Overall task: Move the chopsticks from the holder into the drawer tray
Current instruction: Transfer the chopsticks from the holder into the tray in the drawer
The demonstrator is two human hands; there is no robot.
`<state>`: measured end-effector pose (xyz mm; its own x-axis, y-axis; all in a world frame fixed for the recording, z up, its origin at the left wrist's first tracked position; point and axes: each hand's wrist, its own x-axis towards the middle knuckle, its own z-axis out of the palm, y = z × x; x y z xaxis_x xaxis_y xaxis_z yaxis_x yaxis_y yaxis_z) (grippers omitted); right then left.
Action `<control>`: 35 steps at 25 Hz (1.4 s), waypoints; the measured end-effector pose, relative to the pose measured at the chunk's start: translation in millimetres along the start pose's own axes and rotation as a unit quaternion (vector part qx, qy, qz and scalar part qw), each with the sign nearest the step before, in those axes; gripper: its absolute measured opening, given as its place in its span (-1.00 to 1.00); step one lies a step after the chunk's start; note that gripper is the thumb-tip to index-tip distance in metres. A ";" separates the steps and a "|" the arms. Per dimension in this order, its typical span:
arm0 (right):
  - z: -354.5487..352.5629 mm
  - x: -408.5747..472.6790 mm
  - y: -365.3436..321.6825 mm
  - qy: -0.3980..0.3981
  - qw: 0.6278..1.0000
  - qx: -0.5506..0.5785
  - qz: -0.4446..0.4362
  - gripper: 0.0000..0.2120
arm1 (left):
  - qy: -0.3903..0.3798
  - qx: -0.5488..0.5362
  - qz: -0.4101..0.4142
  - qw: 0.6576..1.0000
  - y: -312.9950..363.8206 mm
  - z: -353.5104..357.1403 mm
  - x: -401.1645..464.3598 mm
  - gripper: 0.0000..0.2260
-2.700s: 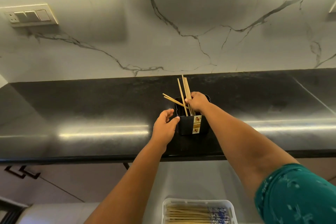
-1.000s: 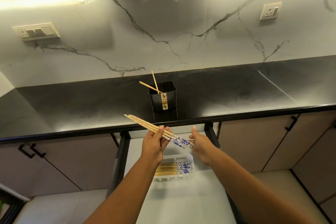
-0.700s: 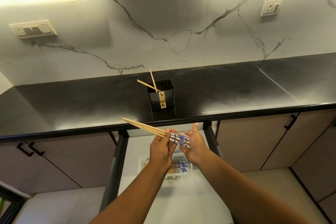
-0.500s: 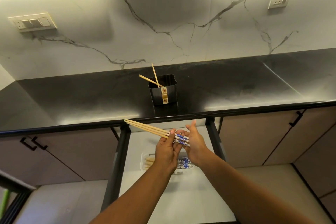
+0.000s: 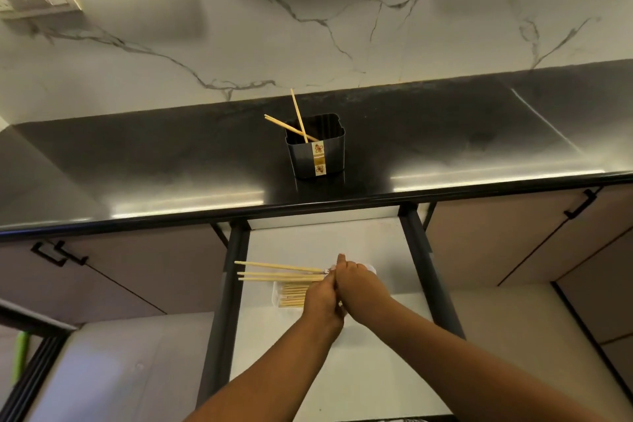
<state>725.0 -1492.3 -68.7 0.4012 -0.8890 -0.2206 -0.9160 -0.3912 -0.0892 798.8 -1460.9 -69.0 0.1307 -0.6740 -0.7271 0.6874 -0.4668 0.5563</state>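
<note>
A dark metal holder with a yellow label stands on the black counter and has three chopsticks leaning in it. Below, the drawer is pulled out, with a clear tray of chopsticks lying in it. My left hand and my right hand are pressed together just above the tray. Both grip a bundle of wooden chopsticks that lies level and points left. The bundle's patterned ends and most of the tray are hidden by my hands.
The white drawer floor runs between two dark side rails. Shut cabinet doors with black handles flank the drawer. The counter edge overhangs the drawer's back. A marble wall with switch plates rises behind the counter.
The chopstick bundle left the holder with my right hand, came down past the counter edge, and now both hands hold it level just over the tray. The camera tilted downward.
</note>
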 end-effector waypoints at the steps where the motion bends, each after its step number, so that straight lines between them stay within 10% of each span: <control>1: 5.1 3.1 3.2 0.000 1.000 -0.020 -0.014 -0.53 | 0.013 0.031 0.000 0.999 0.8 -3.9 6.9 -0.81; 4: 25.3 9.5 12.7 0.003 1.000 0.009 -0.021 -0.80 | 0.031 0.016 -0.021 0.999 17.5 -25.9 28.2 -0.83; 9: 56.6 13.8 51.7 -0.007 0.995 0.095 0.032 -0.69 | 0.144 -0.059 0.034 0.987 73.6 -100.5 68.3 -0.86; 13: 82.5 24.9 57.9 -0.060 0.996 0.047 0.040 -0.68 | 0.257 0.162 0.098 0.948 68.3 -137.6 97.7 -0.95; 18: 100.3 55.0 36.4 -0.109 0.993 -0.016 0.036 -0.68 | 0.150 0.408 0.020 0.900 38.4 -147.4 118.4 -0.67; 30: 116.4 74.1 27.4 -0.188 0.982 0.020 -0.026 -0.64 | 0.108 0.427 0.042 0.897 35.7 -159.9 129.1 -0.89; 35: 92.0 75.5 21.3 -0.093 0.991 0.096 0.020 -0.63 | 0.130 0.426 0.142 0.884 48.7 -148.8 113.8 -0.74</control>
<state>735.1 -1545.9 -176.6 0.3721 -0.8367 -0.4018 -0.9230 -0.2880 -0.2551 953.4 -1475.1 -184.5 0.4469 -0.7308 -0.5160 -0.1725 -0.6364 0.7519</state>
